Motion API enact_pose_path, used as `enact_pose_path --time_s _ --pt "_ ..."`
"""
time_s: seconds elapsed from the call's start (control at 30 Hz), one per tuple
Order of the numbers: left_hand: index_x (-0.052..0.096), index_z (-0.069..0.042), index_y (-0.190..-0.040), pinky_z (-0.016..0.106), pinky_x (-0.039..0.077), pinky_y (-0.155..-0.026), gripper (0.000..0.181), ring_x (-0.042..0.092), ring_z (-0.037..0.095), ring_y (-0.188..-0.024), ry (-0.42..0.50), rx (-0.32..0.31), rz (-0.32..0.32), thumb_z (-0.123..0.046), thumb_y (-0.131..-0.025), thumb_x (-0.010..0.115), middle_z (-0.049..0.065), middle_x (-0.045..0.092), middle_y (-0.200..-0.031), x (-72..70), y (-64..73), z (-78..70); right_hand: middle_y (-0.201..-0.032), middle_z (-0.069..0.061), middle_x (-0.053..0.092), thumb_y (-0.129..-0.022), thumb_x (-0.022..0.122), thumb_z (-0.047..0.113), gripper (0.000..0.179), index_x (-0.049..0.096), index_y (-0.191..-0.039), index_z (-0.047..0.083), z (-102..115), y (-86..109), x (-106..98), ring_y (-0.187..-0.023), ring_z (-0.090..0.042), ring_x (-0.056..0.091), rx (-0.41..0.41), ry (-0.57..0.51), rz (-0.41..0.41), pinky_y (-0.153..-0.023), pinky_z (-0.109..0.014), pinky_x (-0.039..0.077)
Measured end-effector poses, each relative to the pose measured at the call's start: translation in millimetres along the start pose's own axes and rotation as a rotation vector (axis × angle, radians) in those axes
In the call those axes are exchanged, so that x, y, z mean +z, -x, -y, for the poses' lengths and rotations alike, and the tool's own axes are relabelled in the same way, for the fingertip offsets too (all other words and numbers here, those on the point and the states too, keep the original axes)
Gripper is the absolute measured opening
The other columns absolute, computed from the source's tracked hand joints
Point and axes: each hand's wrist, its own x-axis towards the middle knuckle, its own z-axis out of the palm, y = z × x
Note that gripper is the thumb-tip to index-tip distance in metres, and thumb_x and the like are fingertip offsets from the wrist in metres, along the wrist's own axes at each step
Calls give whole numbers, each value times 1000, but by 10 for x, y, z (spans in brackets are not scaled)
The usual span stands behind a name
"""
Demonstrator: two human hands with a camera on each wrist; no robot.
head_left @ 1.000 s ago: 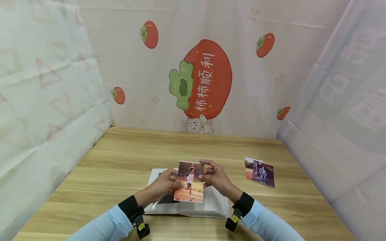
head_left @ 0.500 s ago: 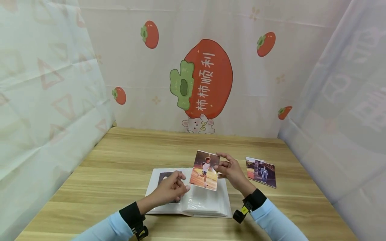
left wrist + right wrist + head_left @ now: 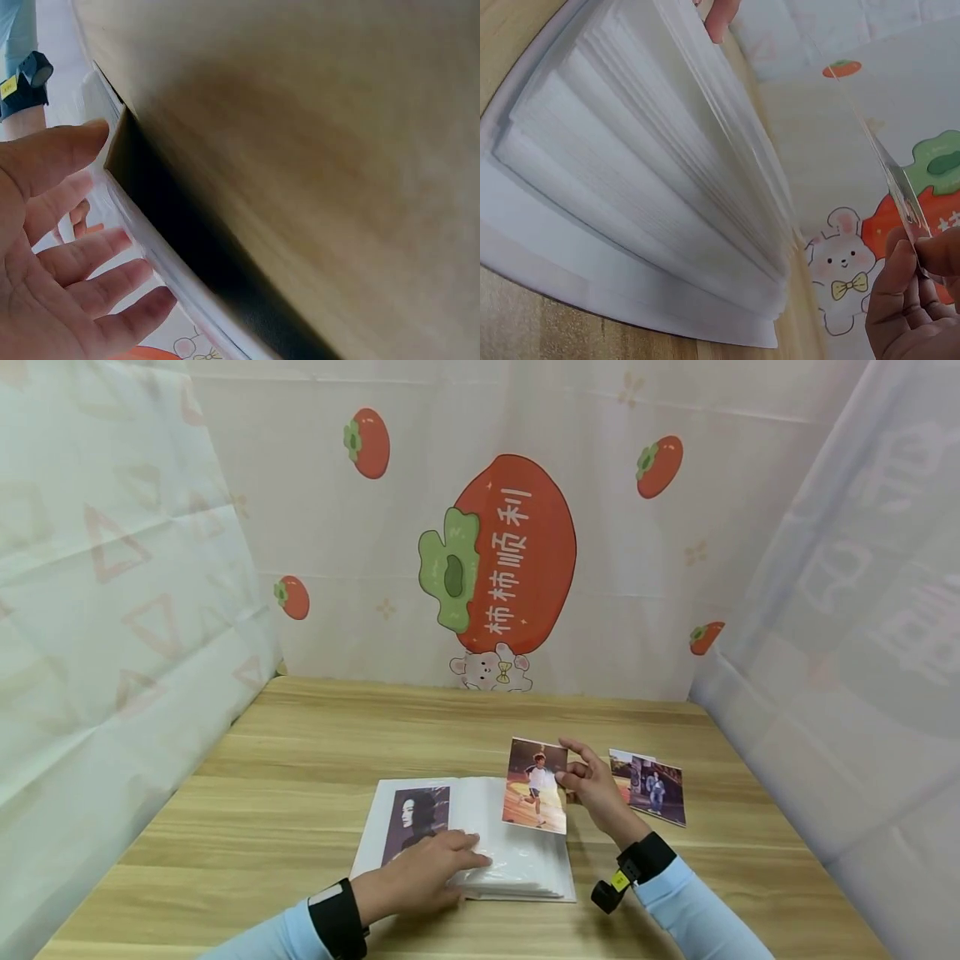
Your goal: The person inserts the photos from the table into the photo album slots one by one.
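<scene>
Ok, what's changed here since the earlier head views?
The left hand let go of the runner photo and moved toward the body, to the open album's near side. The right hand kept hold, carrying the photo rightward. The album and the loose photos at right stayed put.

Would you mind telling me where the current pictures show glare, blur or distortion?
Head view: small glare streaks on the right page of the open album; left wrist view: the wooden table is blurred, darkest beside the album; right wrist view: the album's edges look bowed, perhaps from lens distortion.
</scene>
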Motion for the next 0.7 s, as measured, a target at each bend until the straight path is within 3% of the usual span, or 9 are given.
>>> enact_pose_path --time_s 0.27,0.53,0.7 --pt "65 -21 -119 36 41 -93 43 49 24 -116 12 3 15 -11 -77 72 12 54 -127 -54 31 -16 -81 -7 48 -91 50 -6 57 32 -142 14 -41 -83 27 -67 -17 47 -12 -10 2 -60 -34 39" --pt "63 -21 -117 39 43 -90 40 48 25 -114 15 18 65 -14 -78 72 15 49 -127 -65 -42 24 -83 -9 52 -90 50 -8 54 35 -138 9 37 -296 126 -74 -18 55 -14 38 -105 -63 -32 47" --pt "61 -24 -115 45 40 -93 38 43 32 -119 21 3 107 -17 -79 72 20 40 -135 -89 -95 42 -87 -12 57 -90 51 -8 52 34 -137 6 77 -492 203 -76 -18 59 9 51 -171 -70 -37 49"
